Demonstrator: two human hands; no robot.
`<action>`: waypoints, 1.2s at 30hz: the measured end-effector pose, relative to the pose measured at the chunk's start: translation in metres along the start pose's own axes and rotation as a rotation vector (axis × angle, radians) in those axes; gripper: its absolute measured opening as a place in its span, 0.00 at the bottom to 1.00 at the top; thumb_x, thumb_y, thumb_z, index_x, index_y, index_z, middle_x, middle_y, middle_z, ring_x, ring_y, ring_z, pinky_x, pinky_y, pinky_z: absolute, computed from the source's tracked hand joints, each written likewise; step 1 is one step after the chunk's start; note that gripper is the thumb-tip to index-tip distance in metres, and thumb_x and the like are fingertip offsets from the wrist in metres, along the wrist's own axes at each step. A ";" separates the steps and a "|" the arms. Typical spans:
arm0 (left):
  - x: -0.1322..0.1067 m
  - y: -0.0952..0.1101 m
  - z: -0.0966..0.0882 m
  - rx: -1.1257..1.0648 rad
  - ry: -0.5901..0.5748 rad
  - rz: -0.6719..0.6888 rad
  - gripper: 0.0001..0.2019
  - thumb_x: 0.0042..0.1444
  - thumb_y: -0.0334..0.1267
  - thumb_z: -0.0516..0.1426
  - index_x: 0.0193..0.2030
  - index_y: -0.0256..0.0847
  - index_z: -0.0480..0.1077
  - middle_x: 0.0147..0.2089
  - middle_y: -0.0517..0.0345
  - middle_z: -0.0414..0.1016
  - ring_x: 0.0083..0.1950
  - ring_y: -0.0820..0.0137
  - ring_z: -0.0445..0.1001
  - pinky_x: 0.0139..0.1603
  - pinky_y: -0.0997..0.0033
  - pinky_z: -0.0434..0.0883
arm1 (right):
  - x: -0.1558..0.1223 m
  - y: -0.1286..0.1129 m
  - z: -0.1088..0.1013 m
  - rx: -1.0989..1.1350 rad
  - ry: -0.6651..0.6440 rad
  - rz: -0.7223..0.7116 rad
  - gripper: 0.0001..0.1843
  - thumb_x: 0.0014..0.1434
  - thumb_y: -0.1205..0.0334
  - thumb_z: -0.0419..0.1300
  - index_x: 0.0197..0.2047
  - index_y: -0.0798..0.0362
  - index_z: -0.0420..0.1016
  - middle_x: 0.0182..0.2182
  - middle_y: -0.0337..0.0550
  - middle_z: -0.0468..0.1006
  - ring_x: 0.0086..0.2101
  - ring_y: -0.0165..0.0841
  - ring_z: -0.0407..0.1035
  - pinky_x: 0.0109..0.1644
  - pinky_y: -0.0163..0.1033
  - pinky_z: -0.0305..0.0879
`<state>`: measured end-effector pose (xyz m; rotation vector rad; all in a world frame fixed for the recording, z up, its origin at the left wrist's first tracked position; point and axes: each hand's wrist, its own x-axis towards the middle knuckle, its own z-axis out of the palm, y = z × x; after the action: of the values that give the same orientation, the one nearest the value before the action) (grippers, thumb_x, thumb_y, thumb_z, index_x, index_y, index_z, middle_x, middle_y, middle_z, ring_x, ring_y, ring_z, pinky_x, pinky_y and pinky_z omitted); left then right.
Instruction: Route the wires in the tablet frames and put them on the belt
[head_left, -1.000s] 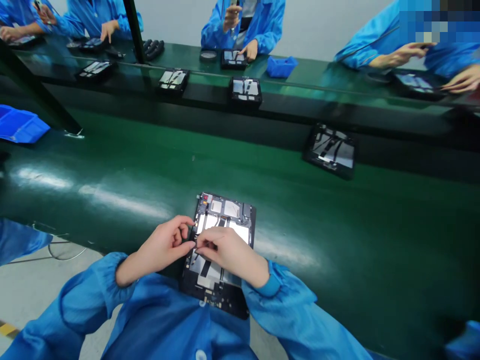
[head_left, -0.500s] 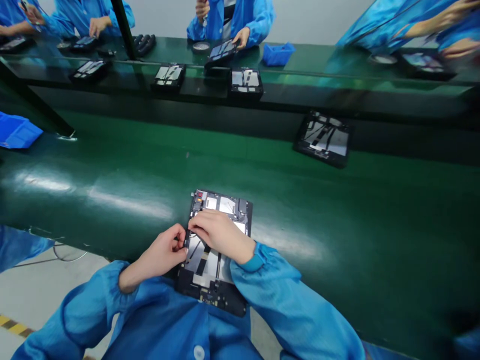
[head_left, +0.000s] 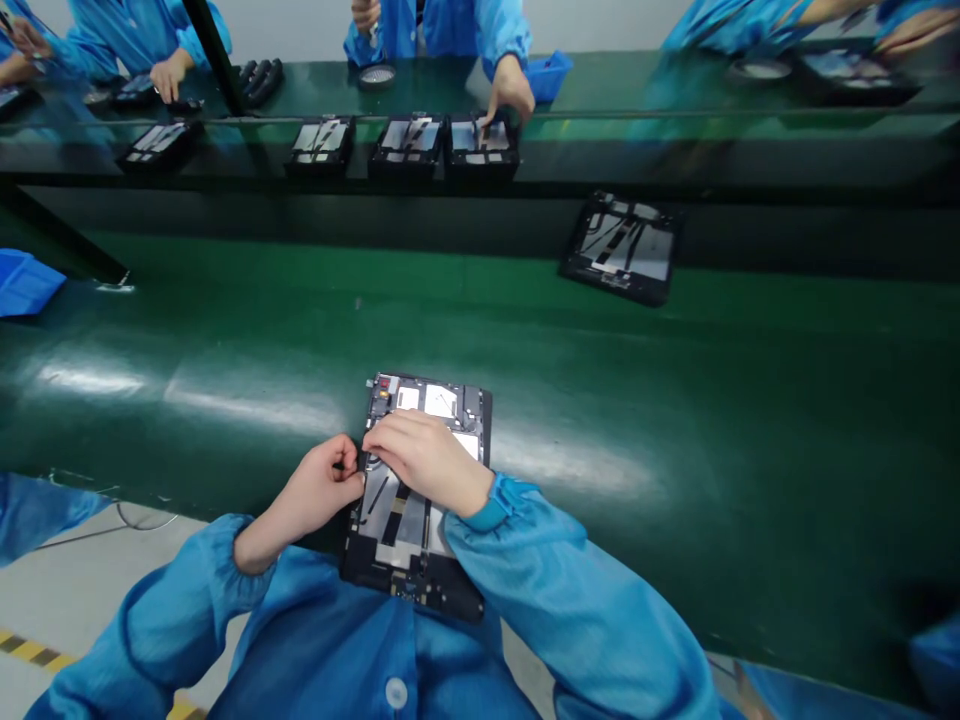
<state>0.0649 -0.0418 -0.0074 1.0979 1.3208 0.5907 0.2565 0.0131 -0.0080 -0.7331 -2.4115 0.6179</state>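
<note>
An opened tablet (head_left: 439, 580), its inner parts bare, lies at the near edge of the green table, partly overhanging toward my body. My left hand (head_left: 319, 490) is beside the tablet's left edge, fingers curled and the thumb tip against that edge. Across the tablet's upper half lies my right hand (head_left: 424, 455), its fingers bent and pressed together at the same left edge. Whatever is between the fingertips of either hand is hidden or too small to make out. Both hands' fingertips are close together.
Another opened tablet (head_left: 626, 250) lies farther back on the green table (head_left: 675, 400). Several more sit on a raised shelf, where a co-worker's hand (head_left: 510, 90) touches one tablet (head_left: 480, 150). Blue bins (head_left: 26, 283) and a dark post (head_left: 67, 240) stand at left.
The view has shifted slightly, while my hands keep nearly the same pose on the tablet. Across the shelf, a co-worker's tablet has been set down in the row, and that hand has moved to the neighbouring one.
</note>
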 end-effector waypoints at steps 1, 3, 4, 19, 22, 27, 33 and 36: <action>0.001 0.001 0.000 -0.005 0.000 -0.004 0.09 0.47 0.28 0.54 0.30 0.41 0.54 0.24 0.71 0.56 0.22 0.81 0.53 0.22 0.81 0.54 | 0.000 0.000 0.000 -0.004 -0.002 0.004 0.08 0.69 0.66 0.52 0.42 0.52 0.73 0.35 0.44 0.77 0.38 0.35 0.69 0.45 0.39 0.64; 0.003 0.003 -0.001 -0.024 -0.016 -0.007 0.10 0.47 0.28 0.54 0.31 0.42 0.54 0.24 0.71 0.57 0.22 0.81 0.54 0.22 0.81 0.54 | 0.000 -0.001 -0.001 -0.020 -0.019 0.020 0.08 0.69 0.66 0.52 0.43 0.52 0.73 0.36 0.44 0.76 0.39 0.35 0.69 0.45 0.39 0.63; 0.004 0.003 -0.001 -0.034 -0.023 0.000 0.10 0.48 0.28 0.54 0.31 0.42 0.54 0.24 0.71 0.57 0.22 0.81 0.55 0.23 0.80 0.54 | 0.000 -0.001 0.000 -0.027 -0.029 0.028 0.08 0.68 0.66 0.53 0.43 0.52 0.73 0.36 0.44 0.76 0.39 0.35 0.68 0.45 0.39 0.63; 0.012 0.002 -0.003 -0.028 -0.028 0.062 0.11 0.48 0.30 0.55 0.30 0.43 0.52 0.24 0.72 0.51 0.23 0.80 0.51 0.23 0.78 0.50 | -0.002 0.004 0.002 -0.036 0.059 0.045 0.06 0.67 0.67 0.54 0.43 0.53 0.73 0.36 0.45 0.77 0.39 0.36 0.68 0.44 0.39 0.62; 0.016 0.005 -0.003 0.003 -0.007 0.080 0.11 0.45 0.30 0.55 0.29 0.42 0.52 0.24 0.71 0.51 0.23 0.79 0.50 0.24 0.78 0.49 | 0.002 0.006 0.004 -0.066 0.135 0.087 0.06 0.67 0.68 0.55 0.41 0.53 0.73 0.36 0.45 0.77 0.39 0.36 0.67 0.45 0.40 0.62; 0.023 0.014 -0.007 0.095 0.008 0.077 0.11 0.42 0.29 0.55 0.28 0.41 0.53 0.23 0.71 0.52 0.23 0.80 0.51 0.25 0.78 0.48 | 0.009 0.010 0.006 -0.100 0.131 0.104 0.05 0.66 0.68 0.56 0.41 0.53 0.74 0.35 0.44 0.77 0.38 0.36 0.67 0.44 0.40 0.61; 0.033 0.019 -0.007 0.062 0.016 0.069 0.11 0.42 0.30 0.55 0.28 0.42 0.54 0.21 0.72 0.52 0.21 0.80 0.50 0.24 0.79 0.47 | 0.009 0.010 0.005 -0.057 0.134 0.150 0.04 0.65 0.68 0.57 0.40 0.53 0.73 0.35 0.45 0.77 0.38 0.35 0.67 0.45 0.40 0.61; 0.037 0.021 -0.007 0.062 0.013 0.074 0.11 0.41 0.30 0.55 0.27 0.42 0.54 0.21 0.72 0.51 0.21 0.80 0.50 0.24 0.79 0.47 | 0.009 0.010 0.005 -0.042 0.152 0.173 0.03 0.65 0.67 0.58 0.40 0.53 0.73 0.36 0.44 0.77 0.38 0.35 0.67 0.45 0.40 0.60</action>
<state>0.0704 0.0007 -0.0053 1.1993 1.3214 0.6161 0.2508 0.0250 -0.0140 -0.9777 -2.2442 0.5585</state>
